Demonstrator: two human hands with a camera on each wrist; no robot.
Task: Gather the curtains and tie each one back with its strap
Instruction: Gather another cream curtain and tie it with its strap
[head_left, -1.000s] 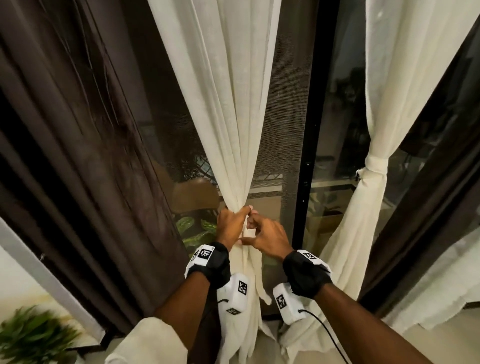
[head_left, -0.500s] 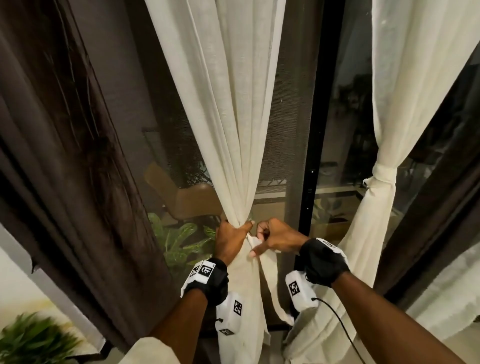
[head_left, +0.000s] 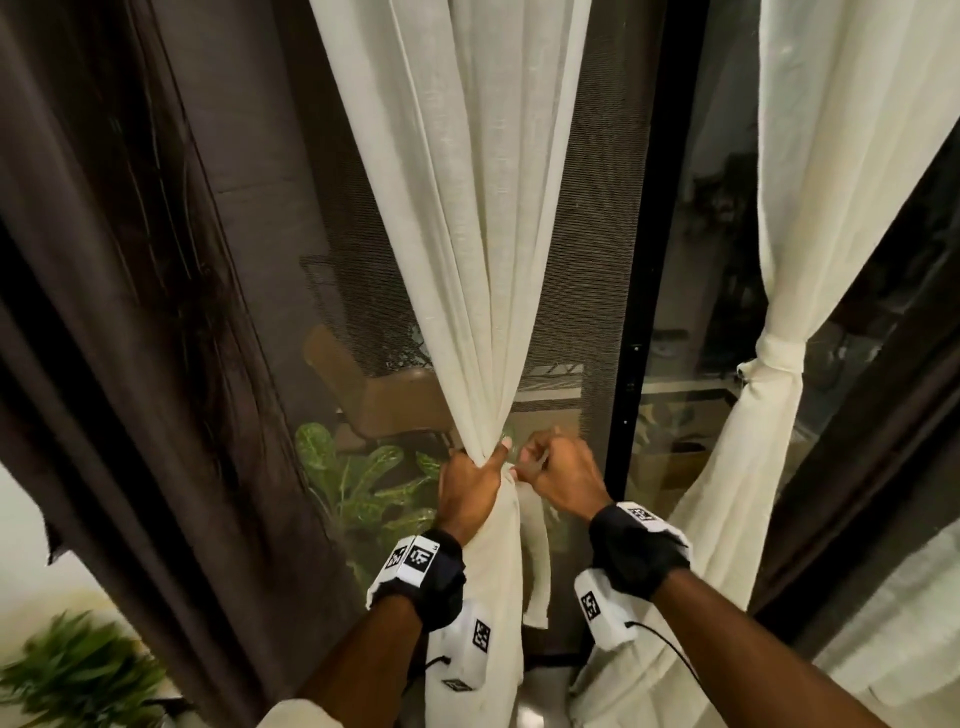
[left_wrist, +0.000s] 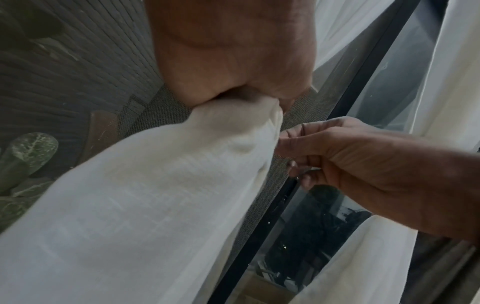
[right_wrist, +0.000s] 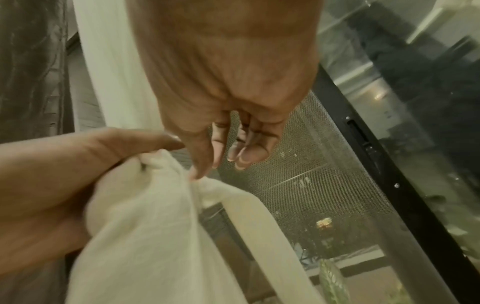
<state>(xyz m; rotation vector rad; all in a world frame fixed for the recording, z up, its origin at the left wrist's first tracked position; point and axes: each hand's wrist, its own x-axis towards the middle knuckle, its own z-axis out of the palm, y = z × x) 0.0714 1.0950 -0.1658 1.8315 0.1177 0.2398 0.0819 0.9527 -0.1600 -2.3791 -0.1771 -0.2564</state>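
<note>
Head view, nearest first: both forearms reach up from 6 o'clock, each with a black wrist band (head_left: 631, 551) carrying a white camera block. At centre the left hand (head_left: 470, 491) has its grip clenched round the gathered cream curtain (head_left: 467, 218), thumb laid across the bunch. Just beside it at 3 o'clock the right hand (head_left: 558, 473) is curled, its fingertips pinching the curtain's cream strap (head_left: 535, 561), whose loose end hangs down at 5 o'clock from the bunch. A dark brown drape (head_left: 130, 322) fills the 9 o'clock side. Beyond the hands stand a mesh screen (head_left: 587, 291) and a black door frame (head_left: 644, 312). At 3 o'clock a second cream curtain (head_left: 795, 218) hangs already cinched by its tie (head_left: 779, 353). Green leaves (head_left: 363, 483) and a brown chair (head_left: 384, 395) show through the screen.

Left wrist view alone shows the cloth squeezed out under the left palm (left_wrist: 228, 61). Right wrist view alone shows the right fingers (right_wrist: 218, 142) bent, thumb tip on the strap's fold.
</note>
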